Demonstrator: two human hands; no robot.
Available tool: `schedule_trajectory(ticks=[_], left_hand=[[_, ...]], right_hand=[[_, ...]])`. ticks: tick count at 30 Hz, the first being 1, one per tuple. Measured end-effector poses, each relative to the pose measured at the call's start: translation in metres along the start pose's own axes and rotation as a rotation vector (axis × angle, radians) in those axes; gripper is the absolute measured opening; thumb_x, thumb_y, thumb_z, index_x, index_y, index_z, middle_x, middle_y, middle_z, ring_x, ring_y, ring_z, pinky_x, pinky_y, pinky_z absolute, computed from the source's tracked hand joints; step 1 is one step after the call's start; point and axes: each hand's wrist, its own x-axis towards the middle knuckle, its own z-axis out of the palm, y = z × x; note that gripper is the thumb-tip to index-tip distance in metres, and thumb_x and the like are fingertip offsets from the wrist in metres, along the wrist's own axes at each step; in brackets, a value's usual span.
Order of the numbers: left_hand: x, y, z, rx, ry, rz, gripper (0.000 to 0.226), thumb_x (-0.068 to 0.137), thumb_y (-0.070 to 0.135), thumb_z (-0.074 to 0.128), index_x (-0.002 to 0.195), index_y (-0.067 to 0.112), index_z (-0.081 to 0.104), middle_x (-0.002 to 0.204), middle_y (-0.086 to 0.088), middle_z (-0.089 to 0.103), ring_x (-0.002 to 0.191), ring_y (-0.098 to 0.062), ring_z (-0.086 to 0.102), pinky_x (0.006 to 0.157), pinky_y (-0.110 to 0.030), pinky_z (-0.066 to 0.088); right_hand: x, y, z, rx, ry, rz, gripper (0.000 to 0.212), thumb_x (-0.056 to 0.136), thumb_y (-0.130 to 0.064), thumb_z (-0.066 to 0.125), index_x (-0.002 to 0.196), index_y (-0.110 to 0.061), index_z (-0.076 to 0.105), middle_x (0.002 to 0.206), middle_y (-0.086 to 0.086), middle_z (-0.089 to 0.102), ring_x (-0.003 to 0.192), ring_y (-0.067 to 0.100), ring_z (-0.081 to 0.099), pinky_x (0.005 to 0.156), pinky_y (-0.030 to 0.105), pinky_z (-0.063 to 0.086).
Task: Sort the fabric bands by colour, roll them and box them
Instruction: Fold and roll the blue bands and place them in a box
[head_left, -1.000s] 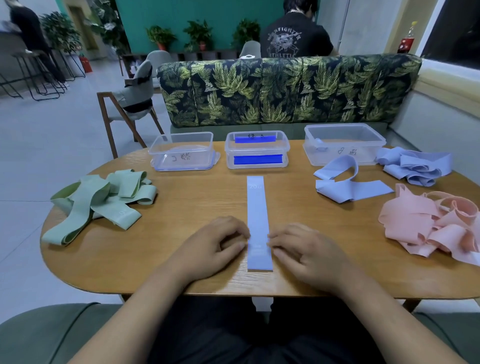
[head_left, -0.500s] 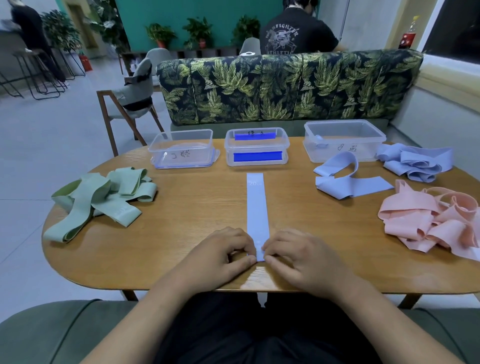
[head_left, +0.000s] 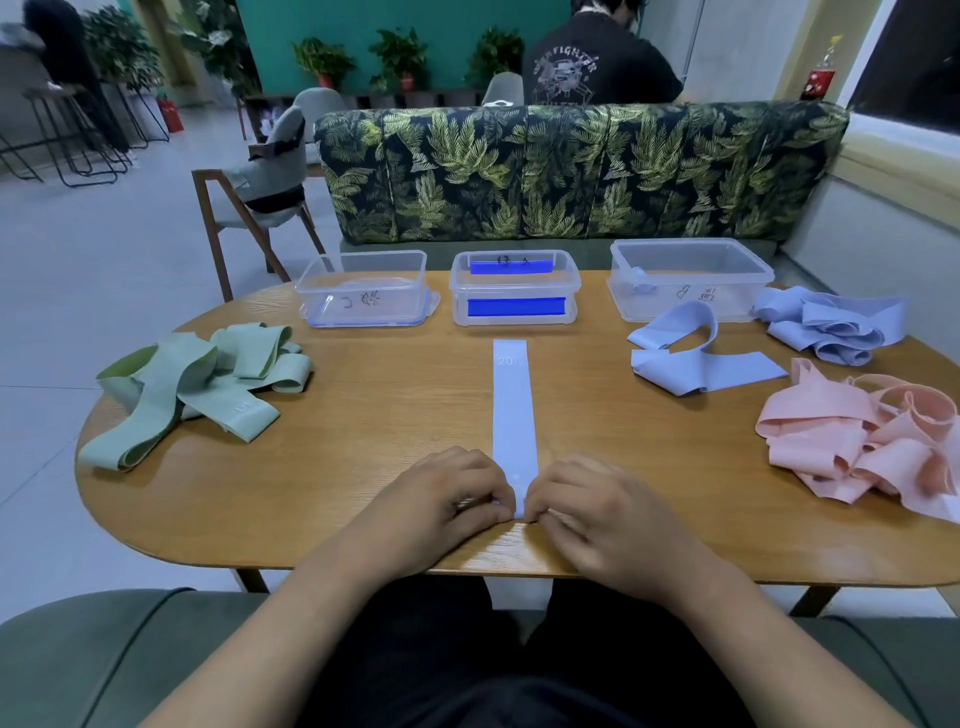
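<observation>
At the near end of the blue band (head_left: 513, 410), left hand (head_left: 441, 499) and right hand (head_left: 587, 514) now pinch it in curled fingertips, where a second ago that end lay flat past them. Looks like the roll's begun! Its far end lies flat on the table (head_left: 363, 467), just short of the middle box (head_left: 514, 291); the first turn hides under the fingers.

Sage-green bands (head_left: 192, 384), one periwinkle band (head_left: 514, 410), salmon-pink bands (head_left: 857, 436); honey-brown grained table (head_left: 384, 431); sofa (head_left: 571, 171) black with green palm fronds; clear box (head_left: 514, 286), bright blue strips.
</observation>
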Motion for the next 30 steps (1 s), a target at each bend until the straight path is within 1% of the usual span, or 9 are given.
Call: schedule_trajectory(ticks=[4,9,12,16,20,22,25,27,30], left_hand=[[-0.0009,-0.0011,0.0009,0.008,-0.001,0.001,0.006,0.104,0.037,0.068,0.107,0.036,0.073,0.11,0.02,0.063,0.107,-0.01,0.059,0.097,-0.039,0.047],[-0.001,-0.0011,0.0015,0.006,0.017,0.004,0.008,0.104,0.038,0.068,0.107,0.034,0.075,0.109,0.02,0.063,0.109,-0.01,0.06,0.098,-0.037,0.048],[-0.0021,-0.0001,0.0024,0.02,0.036,0.006,0.009,0.103,0.039,0.07,0.105,0.032,0.075,0.11,0.02,0.064,0.109,-0.009,0.061,0.096,-0.036,0.049],[-0.0051,0.0013,0.0043,0.052,0.086,-0.003,0.014,0.099,0.042,0.074,0.105,0.031,0.078,0.111,0.02,0.066,0.109,-0.005,0.061,0.091,-0.031,0.051],[-0.0072,0.0049,0.0044,0.095,0.128,-0.019,0.015,0.101,0.042,0.071,0.107,0.033,0.081,0.109,0.021,0.066,0.108,0.0,0.059,0.089,-0.023,0.05],[-0.0069,0.0062,0.0041,0.102,0.119,-0.019,0.015,0.101,0.042,0.071,0.108,0.033,0.081,0.11,0.021,0.066,0.107,0.001,0.059,0.089,-0.024,0.05],[-0.0062,0.005,0.003,0.089,0.103,0.002,0.013,0.102,0.038,0.07,0.108,0.031,0.079,0.118,0.021,0.066,0.112,0.0,0.06,0.092,-0.029,0.051],[-0.0065,0.0047,0.0007,0.044,0.101,-0.01,0.011,0.102,0.033,0.071,0.11,0.031,0.078,0.127,0.021,0.064,0.112,0.003,0.061,0.092,-0.027,0.051],[-0.0064,0.0061,-0.001,-0.02,0.1,-0.015,0.022,0.099,0.028,0.075,0.12,0.024,0.073,0.128,0.017,0.064,0.118,-0.002,0.063,0.096,-0.028,0.052]], right_hand=[[-0.0009,-0.0019,-0.0022,0.011,0.009,-0.005,0.015,0.095,-0.016,0.066,0.099,-0.03,0.071,0.098,-0.021,0.063,0.091,0.009,0.054,0.081,0.034,0.049],[-0.0004,-0.0036,-0.0029,0.024,0.031,0.008,0.013,0.095,-0.017,0.066,0.099,-0.027,0.075,0.097,-0.019,0.063,0.093,0.007,0.054,0.084,0.025,0.046],[-0.0008,-0.0031,-0.0017,0.023,0.049,0.033,0.013,0.094,-0.019,0.068,0.099,-0.027,0.076,0.097,-0.018,0.063,0.095,0.01,0.057,0.085,0.029,0.049],[-0.0015,-0.0028,-0.0003,0.03,0.076,0.055,0.007,0.095,-0.031,0.071,0.095,-0.03,0.078,0.095,-0.019,0.062,0.093,0.012,0.059,0.083,0.031,0.05],[-0.0021,-0.002,0.0003,0.006,0.1,0.071,0.006,0.094,-0.036,0.074,0.094,-0.033,0.079,0.093,-0.02,0.063,0.092,0.009,0.057,0.081,0.029,0.05],[-0.0018,-0.001,0.0007,-0.009,0.102,0.067,0.007,0.095,-0.037,0.073,0.095,-0.034,0.079,0.093,-0.02,0.063,0.091,0.008,0.057,0.08,0.028,0.05],[-0.0012,-0.0003,0.0006,-0.022,0.094,0.041,0.006,0.097,-0.035,0.072,0.095,-0.033,0.077,0.095,-0.02,0.063,0.091,0.01,0.058,0.079,0.033,0.05],[-0.0013,-0.0004,0.0003,-0.029,0.091,0.012,0.004,0.097,-0.032,0.071,0.096,-0.031,0.075,0.098,-0.019,0.064,0.092,0.011,0.059,0.08,0.035,0.05],[-0.0021,-0.0006,0.0002,-0.038,0.095,-0.015,0.003,0.097,-0.027,0.072,0.099,-0.028,0.074,0.099,-0.017,0.065,0.093,0.014,0.06,0.082,0.036,0.049]])
